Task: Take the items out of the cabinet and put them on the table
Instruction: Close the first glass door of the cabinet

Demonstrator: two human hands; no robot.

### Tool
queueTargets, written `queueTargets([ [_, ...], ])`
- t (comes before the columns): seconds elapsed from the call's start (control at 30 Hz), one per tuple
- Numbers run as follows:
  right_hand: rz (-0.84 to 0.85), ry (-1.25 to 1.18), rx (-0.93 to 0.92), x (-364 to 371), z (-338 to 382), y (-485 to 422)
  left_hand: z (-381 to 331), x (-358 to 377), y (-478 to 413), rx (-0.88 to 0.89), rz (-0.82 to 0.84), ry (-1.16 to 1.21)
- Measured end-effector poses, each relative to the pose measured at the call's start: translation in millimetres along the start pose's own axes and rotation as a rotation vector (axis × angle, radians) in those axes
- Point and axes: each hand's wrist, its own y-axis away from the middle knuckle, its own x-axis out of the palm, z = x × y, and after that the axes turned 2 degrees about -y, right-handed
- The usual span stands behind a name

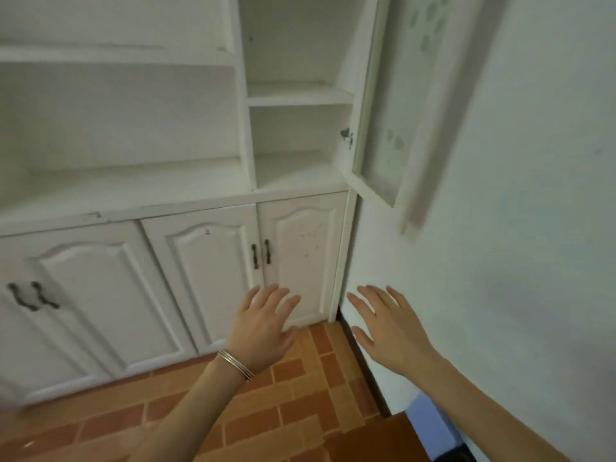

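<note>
Both empty: my left grip [263, 323] and right grip [390, 331] hung with fingers spread flat, holding nothing. No items showed on the cabinet's [186, 195] open shelves [296, 95] beside its swung-out glass door [383, 128], so I judged them behind its closed lower doors [300, 261]. The paired handles [267, 251] stood upright, long axis vertical, just above my left grip, the nearer one. The right hovered past the cabinet's right edge.

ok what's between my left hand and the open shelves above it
In the head view, the shut lower cabinet doors with their two dark handles lie between the left hand and the open shelves; nothing else.
</note>
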Motion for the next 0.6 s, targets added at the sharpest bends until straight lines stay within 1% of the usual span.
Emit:
queueTargets([
  [0.07, -0.016, -0.035, -0.073, 2.4, 25.7, -18.5, 24.5, -13.9, 25.1, -0.077, 0.009, -0.048],
  [0.23, -0.052, -0.083, -0.277, -1.6, 99.1, -66.2, 79.5, -55.3, 86.3, -0.289, -0.035, -0.131],
  [0.43, -0.043, -0.152, -0.499, -12.7, 205.3, -111.0, 134.8, -93.4, 175.7, -0.505, -0.062, -0.212],
  [0.6, -0.089, -0.198, -0.657, -18.3, 301.5, -132.0, 173.3, -120.6, 256.0, -0.67, -0.048, -0.26],
])
